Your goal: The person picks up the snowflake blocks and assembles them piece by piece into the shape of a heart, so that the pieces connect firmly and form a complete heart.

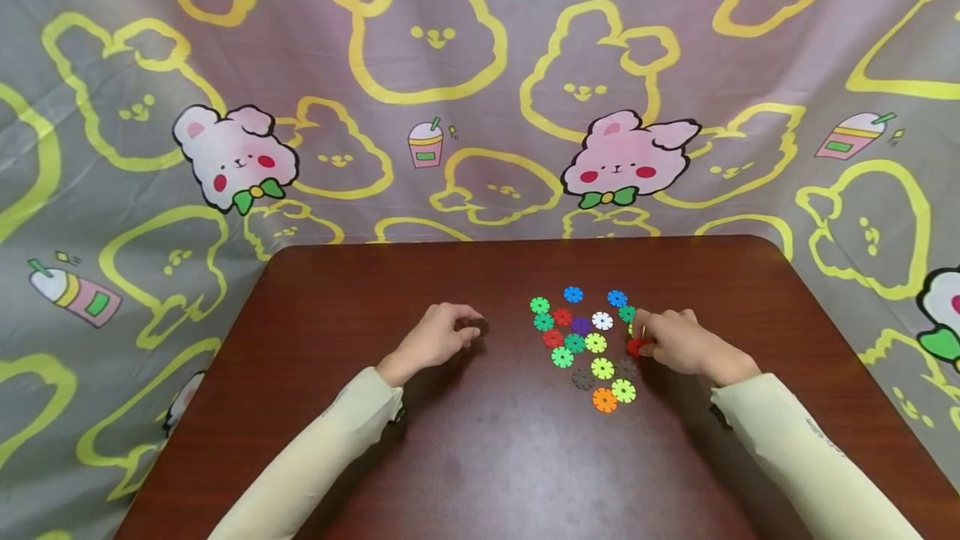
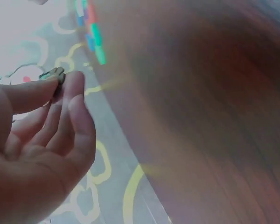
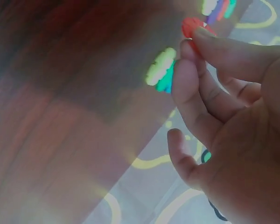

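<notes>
Between thumb and fingertips my left hand [image 1: 438, 335] pinches a dark brown notched disc [image 1: 480, 326], left of the spread of discs. The same brown disc [image 2: 59, 77] shows nearly edge-on in the left wrist view. At the right side of the spread, my right hand [image 1: 686, 342] pinches a red notched disc [image 1: 636, 348] with thumb and fingers. In the right wrist view that red disc [image 3: 192, 27] is partly covered by the thumb. A yellow-green disc [image 3: 161, 66] and a green one [image 3: 165, 83] lie beside those fingers; the right hand partly hides the yellow-green one in the head view.
Loose discs lie flat on the brown table [image 1: 465, 457], among them a white disc [image 1: 602, 321], a purple disc [image 1: 581, 326], an orange disc [image 1: 605, 400] and a blue disc [image 1: 573, 295]. A cartoon-printed cloth [image 1: 495, 132] hangs behind the table.
</notes>
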{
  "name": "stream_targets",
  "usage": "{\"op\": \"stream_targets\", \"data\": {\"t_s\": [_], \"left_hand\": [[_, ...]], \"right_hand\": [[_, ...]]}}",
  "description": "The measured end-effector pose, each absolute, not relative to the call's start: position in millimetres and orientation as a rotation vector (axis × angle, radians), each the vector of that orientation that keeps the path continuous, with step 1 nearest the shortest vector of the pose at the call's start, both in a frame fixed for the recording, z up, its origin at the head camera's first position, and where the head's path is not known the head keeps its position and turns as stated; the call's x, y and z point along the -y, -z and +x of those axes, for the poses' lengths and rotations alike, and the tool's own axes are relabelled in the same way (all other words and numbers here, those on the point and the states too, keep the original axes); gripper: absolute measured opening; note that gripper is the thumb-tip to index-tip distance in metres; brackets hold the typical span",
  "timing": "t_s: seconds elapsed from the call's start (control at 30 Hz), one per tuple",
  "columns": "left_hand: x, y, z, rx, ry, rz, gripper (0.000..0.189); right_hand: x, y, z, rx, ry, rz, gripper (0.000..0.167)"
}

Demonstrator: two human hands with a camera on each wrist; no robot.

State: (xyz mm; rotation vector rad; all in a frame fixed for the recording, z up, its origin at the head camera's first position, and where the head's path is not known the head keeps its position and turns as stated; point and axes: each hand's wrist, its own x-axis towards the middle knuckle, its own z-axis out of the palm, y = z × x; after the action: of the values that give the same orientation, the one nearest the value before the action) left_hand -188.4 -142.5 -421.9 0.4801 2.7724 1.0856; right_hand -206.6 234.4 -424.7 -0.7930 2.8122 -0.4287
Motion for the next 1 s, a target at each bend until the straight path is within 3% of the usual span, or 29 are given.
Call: {"op": "stream_targets", "data": {"t_s": [0.3, 0.67, 1.0], "left_hand": [[145.3, 401.8, -188.3, -2.712, -1.588, 0.196, 0.018], [129.0, 381.3, -176.4, -2.923, -1.509, 0.449, 0.007], [115.3, 373.3, -174.9, -2.824, -1.721, 0.386, 0.013]], "right_hand": [[-224.0, 405.8, -213.0, -2.86, 0.919, -0.717, 0.018], [-179.8, 385.0, -204.9, -2.746, 1.48, -0.526, 0.024], [-135.8, 370.1, -200.0, -2.435, 1.841, -0.442, 0.028]]}}
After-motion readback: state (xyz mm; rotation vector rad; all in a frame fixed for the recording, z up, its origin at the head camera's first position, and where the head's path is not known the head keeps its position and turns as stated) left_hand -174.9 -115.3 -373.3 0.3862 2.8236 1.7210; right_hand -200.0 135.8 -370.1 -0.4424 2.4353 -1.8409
